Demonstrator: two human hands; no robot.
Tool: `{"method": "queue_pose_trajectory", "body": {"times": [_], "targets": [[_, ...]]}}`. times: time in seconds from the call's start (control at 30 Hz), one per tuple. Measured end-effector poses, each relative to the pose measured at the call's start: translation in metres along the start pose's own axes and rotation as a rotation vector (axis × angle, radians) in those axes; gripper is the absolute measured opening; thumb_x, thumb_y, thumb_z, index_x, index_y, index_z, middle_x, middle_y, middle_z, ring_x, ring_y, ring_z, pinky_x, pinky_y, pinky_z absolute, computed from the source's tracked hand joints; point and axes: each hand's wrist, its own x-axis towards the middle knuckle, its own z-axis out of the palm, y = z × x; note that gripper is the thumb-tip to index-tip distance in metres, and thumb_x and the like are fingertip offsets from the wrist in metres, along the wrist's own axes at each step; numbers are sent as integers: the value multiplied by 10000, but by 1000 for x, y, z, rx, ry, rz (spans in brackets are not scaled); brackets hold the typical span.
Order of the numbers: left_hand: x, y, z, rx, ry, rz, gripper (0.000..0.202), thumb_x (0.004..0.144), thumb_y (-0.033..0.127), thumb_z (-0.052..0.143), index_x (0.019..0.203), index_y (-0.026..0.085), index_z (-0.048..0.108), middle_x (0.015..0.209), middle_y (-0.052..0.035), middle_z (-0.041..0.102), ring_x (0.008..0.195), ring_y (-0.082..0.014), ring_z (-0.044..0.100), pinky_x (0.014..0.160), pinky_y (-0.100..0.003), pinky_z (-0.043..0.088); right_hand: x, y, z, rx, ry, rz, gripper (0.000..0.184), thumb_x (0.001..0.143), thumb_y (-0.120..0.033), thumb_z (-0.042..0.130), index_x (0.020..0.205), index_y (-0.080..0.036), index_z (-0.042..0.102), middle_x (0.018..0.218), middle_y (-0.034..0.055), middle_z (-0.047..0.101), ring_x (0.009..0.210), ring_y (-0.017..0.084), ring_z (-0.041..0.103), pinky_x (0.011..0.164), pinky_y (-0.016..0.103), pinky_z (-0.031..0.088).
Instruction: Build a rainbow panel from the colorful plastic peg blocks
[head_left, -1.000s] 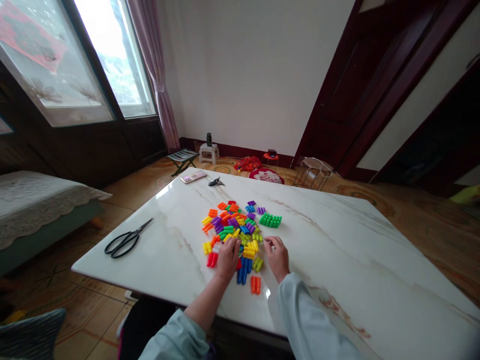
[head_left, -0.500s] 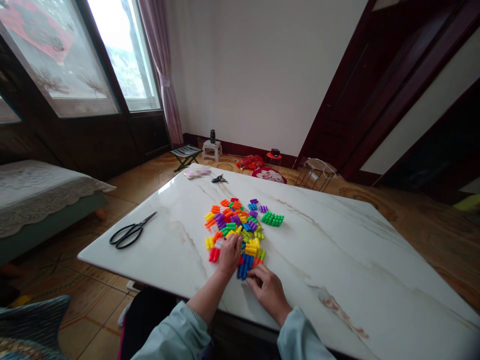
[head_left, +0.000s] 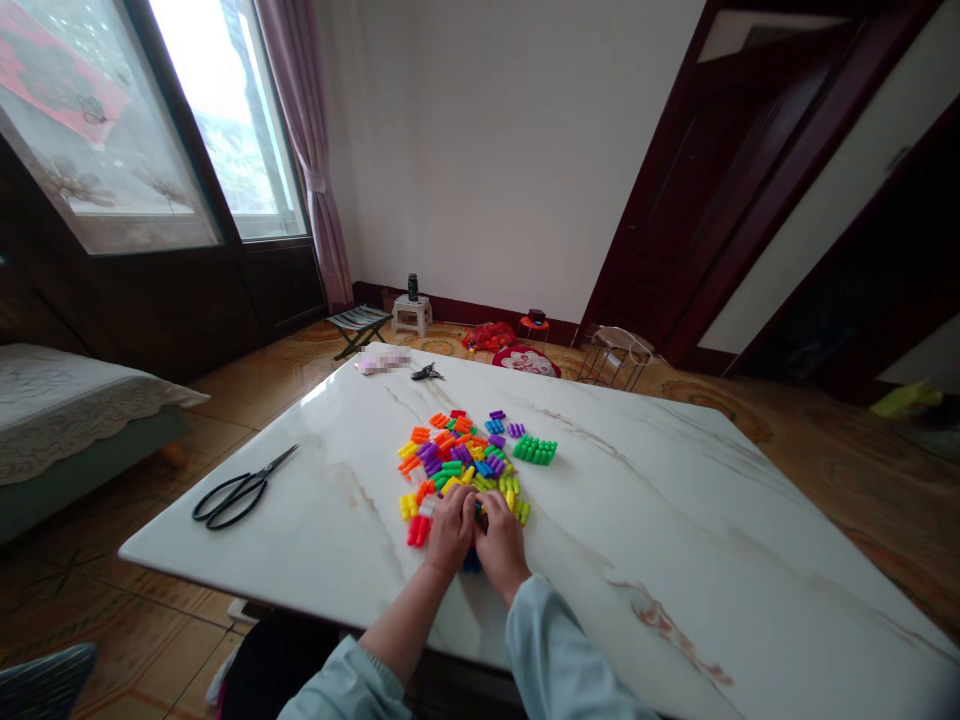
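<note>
A pile of small coloured plastic blocks lies in the middle of a white marble table. A joined row of green blocks sits at the pile's right edge. My left hand and my right hand rest side by side at the pile's near edge, fingers curled down over blocks there. A blue block shows just beneath them, and red blocks lie left of my left hand. What each hand grips is hidden.
Black scissors lie near the table's left edge. A phone and a small dark bunch of keys sit at the far corner. A bed stands left, with stools and clutter on the floor behind the table.
My right hand moved left from the table's front to meet my left hand at the pile's near edge, covering the blue and orange blocks. The view shifted slightly.
</note>
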Motion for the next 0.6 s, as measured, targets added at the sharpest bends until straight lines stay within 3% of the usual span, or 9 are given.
{"method": "queue_pose_trajectory", "body": {"times": [0.2,0.4,0.53,0.6], "targets": [[0,3,-2,-18,-1,22,270,949,284,344,1000,182,588,969,-70,619,933,-186,590,835,-334,488,2,-3,2,-80,16,46,151,872,-251,476,927,-190,603,931,76,629,894,197,591,807,325,467],[0,4,-2,-10,-13,20,268,940,284,355,1009,185,594,983,-70,625,939,-192,595,841,-342,493,3,5,-10,41,25,87,81,785,-205,542,844,-199,596,873,51,633,833,191,594,763,315,475],[0,6,-3,-3,-17,6,272,941,285,350,988,195,602,971,-62,630,940,-192,599,826,-336,498,9,36,-27,216,141,251,151,738,-293,608,834,-179,583,797,45,661,732,181,612,669,287,501],[0,7,-3,-8,-23,-7,279,945,293,344,984,193,602,976,-63,628,943,-191,598,831,-338,495,14,62,-41,184,163,310,150,721,-305,604,790,-174,579,730,30,663,666,172,615,612,270,500]]}}
